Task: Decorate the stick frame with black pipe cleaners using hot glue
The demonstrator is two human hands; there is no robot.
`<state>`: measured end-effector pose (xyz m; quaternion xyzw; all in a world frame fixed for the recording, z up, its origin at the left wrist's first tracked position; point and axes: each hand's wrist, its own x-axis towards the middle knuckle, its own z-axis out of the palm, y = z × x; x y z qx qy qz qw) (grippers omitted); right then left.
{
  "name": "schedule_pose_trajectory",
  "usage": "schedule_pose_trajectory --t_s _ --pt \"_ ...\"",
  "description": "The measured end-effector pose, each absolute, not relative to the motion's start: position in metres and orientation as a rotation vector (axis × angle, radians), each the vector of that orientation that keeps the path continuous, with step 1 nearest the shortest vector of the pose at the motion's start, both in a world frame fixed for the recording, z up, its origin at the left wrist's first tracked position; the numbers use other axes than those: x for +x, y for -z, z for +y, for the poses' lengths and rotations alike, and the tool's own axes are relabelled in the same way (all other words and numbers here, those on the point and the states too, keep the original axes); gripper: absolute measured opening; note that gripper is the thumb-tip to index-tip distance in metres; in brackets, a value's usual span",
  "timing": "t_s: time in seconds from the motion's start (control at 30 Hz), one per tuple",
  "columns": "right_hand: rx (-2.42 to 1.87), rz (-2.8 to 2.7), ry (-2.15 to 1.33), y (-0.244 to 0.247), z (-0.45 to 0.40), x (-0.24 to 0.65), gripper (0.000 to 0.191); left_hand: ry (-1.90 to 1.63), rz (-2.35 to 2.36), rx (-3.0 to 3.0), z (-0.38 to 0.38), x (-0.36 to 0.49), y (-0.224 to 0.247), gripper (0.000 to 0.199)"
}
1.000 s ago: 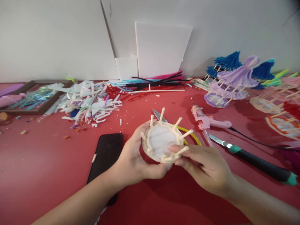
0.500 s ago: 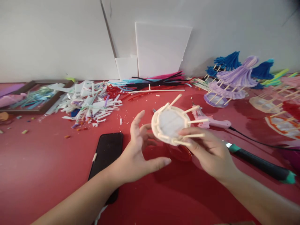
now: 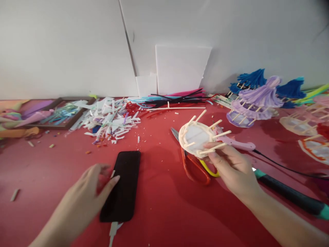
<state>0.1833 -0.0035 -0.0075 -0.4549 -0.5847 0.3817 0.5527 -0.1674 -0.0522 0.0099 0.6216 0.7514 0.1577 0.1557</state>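
Your right hand [image 3: 235, 168] is pinched on the lower right edge of the cream, stick-ringed disc [image 3: 197, 134], tilted and partly covering the scissors [image 3: 194, 166] and the pink glue gun [image 3: 240, 142]. Your left hand [image 3: 82, 195] has thumb and fingers apart at the left edge of the black smartphone [image 3: 127, 185], around a small pale stick stub [image 3: 112, 174]; you cannot tell whether they touch it. A white cable [image 3: 112, 230] meets the phone's near end. The green-and-black-handled knife [image 3: 290, 191] lies beside your right forearm.
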Motion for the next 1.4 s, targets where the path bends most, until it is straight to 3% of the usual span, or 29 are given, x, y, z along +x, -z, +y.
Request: schedule_pose_trajectory --t_s 0.1,0.23,0.37,0.5,0.67,0.9,1.1,1.4 --pt "-1.029 -1.362 -0.954 0.006 0.0 0.18 0.012 -0.291 2.173 1.872 -0.05 -0.171 -0.002 0.029" --pt "-1.074 -1.368 -0.959 0.008 0.001 0.182 0.017 -0.327 2.189 2.109 -0.016 -0.178 -0.006 0.028" --pt "-1.104 -1.363 -0.929 0.006 -0.001 0.184 0.023 -0.429 2.199 2.212 0.025 -0.179 -0.011 0.045" --pt "-1.101 -1.366 -0.935 0.005 0.0 0.182 0.025 -0.378 2.049 2.385 0.02 -0.157 -0.008 0.065" --pt "-1.105 -1.335 -0.952 0.009 0.0 0.183 0.027 -0.005 1.466 2.631 -0.017 -0.143 -0.001 0.065" --pt "-1.048 -1.322 -1.001 0.009 0.0 0.177 0.031 -0.024 1.701 2.647 0.032 -0.15 -0.013 0.065" --pt "-1.091 -1.28 -0.926 0.014 0.006 0.184 0.031 0.129 1.287 2.733 0.015 -0.12 -0.019 0.06" --pt "-1.065 -1.285 -0.933 0.012 0.007 0.184 0.031 0.063 1.7 2.588 0.08 -0.168 -0.015 0.065"
